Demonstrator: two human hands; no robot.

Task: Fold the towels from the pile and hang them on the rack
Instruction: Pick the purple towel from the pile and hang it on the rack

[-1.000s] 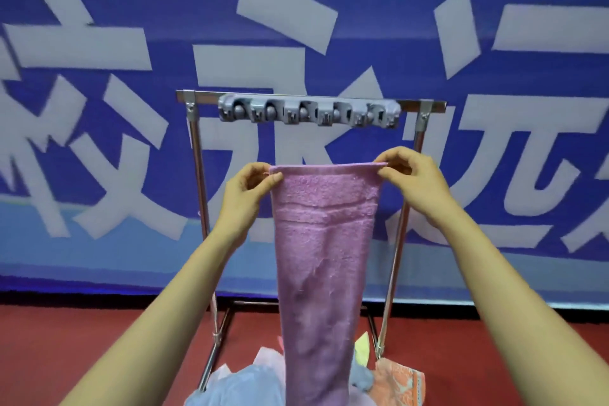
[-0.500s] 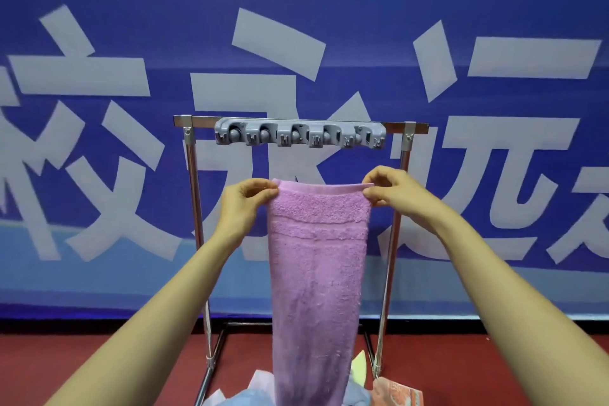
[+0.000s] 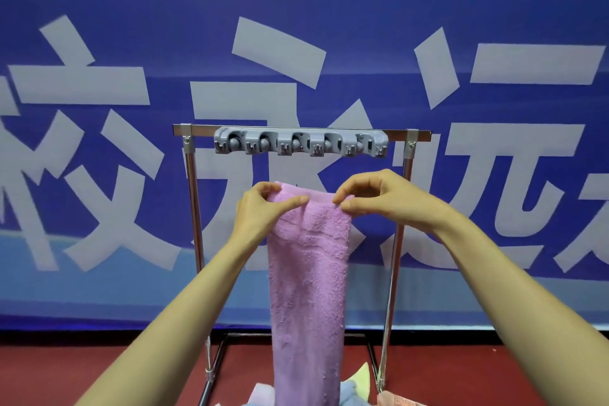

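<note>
A purple towel (image 3: 308,280), folded into a long strip, hangs down in front of me. My left hand (image 3: 260,211) pinches its top edge on the left, and my right hand (image 3: 379,198) pinches the same edge on the right, the two hands close together. Behind and above them stands the metal rack (image 3: 189,194), its top bar carrying a grey clip holder (image 3: 300,143) with several clips. The towel's top edge is below the clip holder and apart from it.
The pile of towels (image 3: 357,389), in blue, yellow and orange, lies on the red floor at the rack's foot. A blue banner (image 3: 99,175) with large white characters fills the wall behind the rack.
My hands have moved toward each other along the towel's top edge, bunching it narrower. The view has shifted so the rack sits lower in frame.
</note>
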